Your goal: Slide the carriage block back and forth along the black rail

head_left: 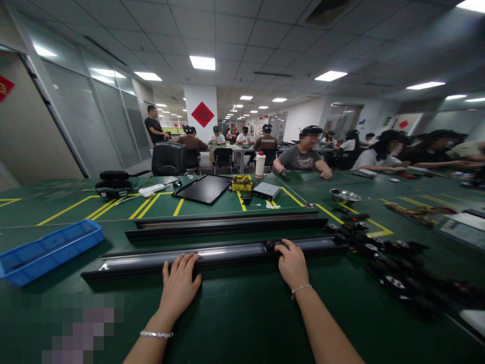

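Note:
A long dark metal channel (227, 257) with a shiny inner face lies across the green table in front of me. My left hand (180, 285) rests on its near edge, left of the middle, fingers stretched and apart. Inside the channel, right of the middle, sits a small round black part (269, 246). My right hand (293, 265) is at that part, its bent fingers against the right side; the far side of the grip is hidden. A second dark channel (227, 224) lies parallel, just behind the first.
A blue plastic bin (53, 253) stands at the left. Many small black parts (397, 268) are heaped at the right. Farther back are a flat black panel (204, 189), a silver box (266, 190), a metal bowl (344, 195) and a white bottle (260, 165). A person (305, 154) sits opposite.

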`<action>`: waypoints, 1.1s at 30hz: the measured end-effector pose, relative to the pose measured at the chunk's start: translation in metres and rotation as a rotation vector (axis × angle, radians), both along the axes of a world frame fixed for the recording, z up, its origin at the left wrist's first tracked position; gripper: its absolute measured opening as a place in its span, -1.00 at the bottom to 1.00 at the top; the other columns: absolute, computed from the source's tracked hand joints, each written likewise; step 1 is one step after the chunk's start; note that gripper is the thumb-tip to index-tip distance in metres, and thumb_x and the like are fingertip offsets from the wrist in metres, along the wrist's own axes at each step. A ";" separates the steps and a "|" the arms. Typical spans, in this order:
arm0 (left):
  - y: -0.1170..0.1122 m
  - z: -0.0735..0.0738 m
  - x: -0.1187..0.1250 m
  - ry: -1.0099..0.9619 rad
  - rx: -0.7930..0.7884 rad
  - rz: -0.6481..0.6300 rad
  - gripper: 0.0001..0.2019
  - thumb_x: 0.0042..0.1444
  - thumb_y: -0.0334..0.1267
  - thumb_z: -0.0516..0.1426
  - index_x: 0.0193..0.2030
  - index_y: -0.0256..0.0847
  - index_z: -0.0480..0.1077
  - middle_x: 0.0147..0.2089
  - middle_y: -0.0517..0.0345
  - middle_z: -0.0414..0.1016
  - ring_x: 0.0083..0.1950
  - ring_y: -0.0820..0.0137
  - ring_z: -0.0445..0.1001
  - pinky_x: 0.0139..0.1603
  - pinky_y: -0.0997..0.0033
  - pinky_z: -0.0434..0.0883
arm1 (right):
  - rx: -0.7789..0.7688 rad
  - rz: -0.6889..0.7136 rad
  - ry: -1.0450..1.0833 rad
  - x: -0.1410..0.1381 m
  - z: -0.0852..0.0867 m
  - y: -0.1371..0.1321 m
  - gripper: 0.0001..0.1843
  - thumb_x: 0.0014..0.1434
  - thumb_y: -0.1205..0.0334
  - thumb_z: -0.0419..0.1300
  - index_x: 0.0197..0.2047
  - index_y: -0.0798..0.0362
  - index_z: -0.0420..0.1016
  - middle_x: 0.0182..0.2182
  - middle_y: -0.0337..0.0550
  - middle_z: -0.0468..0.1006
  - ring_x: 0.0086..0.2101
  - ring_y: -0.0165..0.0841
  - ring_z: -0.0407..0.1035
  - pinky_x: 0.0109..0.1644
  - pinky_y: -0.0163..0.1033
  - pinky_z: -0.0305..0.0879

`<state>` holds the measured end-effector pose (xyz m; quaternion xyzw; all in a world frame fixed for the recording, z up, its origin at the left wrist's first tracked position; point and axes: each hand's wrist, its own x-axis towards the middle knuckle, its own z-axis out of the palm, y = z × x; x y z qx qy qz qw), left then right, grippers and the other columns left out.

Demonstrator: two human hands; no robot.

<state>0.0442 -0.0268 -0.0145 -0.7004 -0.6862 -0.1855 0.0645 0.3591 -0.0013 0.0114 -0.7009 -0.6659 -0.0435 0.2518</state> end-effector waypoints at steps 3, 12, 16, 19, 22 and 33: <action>0.000 0.002 0.001 -0.003 -0.003 0.001 -0.56 0.00 -0.26 -0.04 0.09 -0.07 0.23 0.16 0.10 0.27 0.24 0.22 0.06 0.24 -0.11 -0.25 | -0.007 0.004 0.010 0.000 0.000 -0.001 -0.62 0.04 0.46 -0.09 -0.26 0.00 0.51 -0.01 -0.07 0.32 0.00 -0.23 0.19 0.12 -0.02 0.02; 0.000 0.001 0.001 0.007 -0.001 0.005 -0.55 -0.01 -0.26 -0.03 0.08 -0.06 0.24 0.16 0.09 0.27 0.23 0.22 0.08 0.23 -0.11 -0.23 | 0.036 0.013 -0.003 0.002 -0.006 0.003 -0.61 -0.01 0.49 -0.06 -0.26 0.01 0.51 -0.03 -0.06 0.34 -0.04 -0.24 0.21 0.11 -0.05 0.01; 0.001 -0.002 0.000 0.012 0.016 -0.002 -0.56 0.00 -0.26 -0.03 0.08 -0.05 0.23 0.15 0.10 0.28 0.23 0.23 0.08 0.23 -0.11 -0.22 | 0.045 0.020 0.003 0.003 -0.008 0.004 -0.61 -0.02 0.49 -0.05 -0.26 0.00 0.52 -0.04 -0.07 0.34 -0.04 -0.24 0.20 0.10 -0.06 0.01; 0.001 -0.001 0.000 0.007 0.007 -0.003 -0.56 0.00 -0.25 -0.03 0.08 -0.06 0.24 0.15 0.09 0.28 0.23 0.22 0.08 0.23 -0.12 -0.22 | 0.036 0.019 0.010 0.003 -0.008 0.003 -0.59 -0.01 0.50 -0.08 -0.26 0.01 0.52 -0.02 -0.05 0.33 -0.04 -0.22 0.19 0.09 -0.06 0.01; 0.001 -0.001 0.000 0.005 0.006 -0.005 -0.56 0.00 -0.25 -0.04 0.08 -0.06 0.24 0.16 0.10 0.27 0.22 0.22 0.09 0.23 -0.12 -0.22 | 0.023 0.008 0.003 0.004 -0.008 0.003 -0.54 -0.04 0.55 -0.09 -0.24 0.00 0.51 -0.01 -0.08 0.32 -0.04 -0.23 0.20 0.09 -0.07 0.01; 0.001 0.000 -0.001 0.004 0.000 -0.004 -0.55 0.00 -0.25 -0.04 0.08 -0.07 0.23 0.16 0.12 0.28 0.23 0.21 0.08 0.23 -0.11 -0.23 | 0.001 0.005 0.011 0.004 -0.009 0.004 -0.55 -0.01 0.52 -0.10 -0.22 -0.02 0.50 0.00 -0.10 0.32 -0.02 -0.22 0.18 0.10 -0.04 0.01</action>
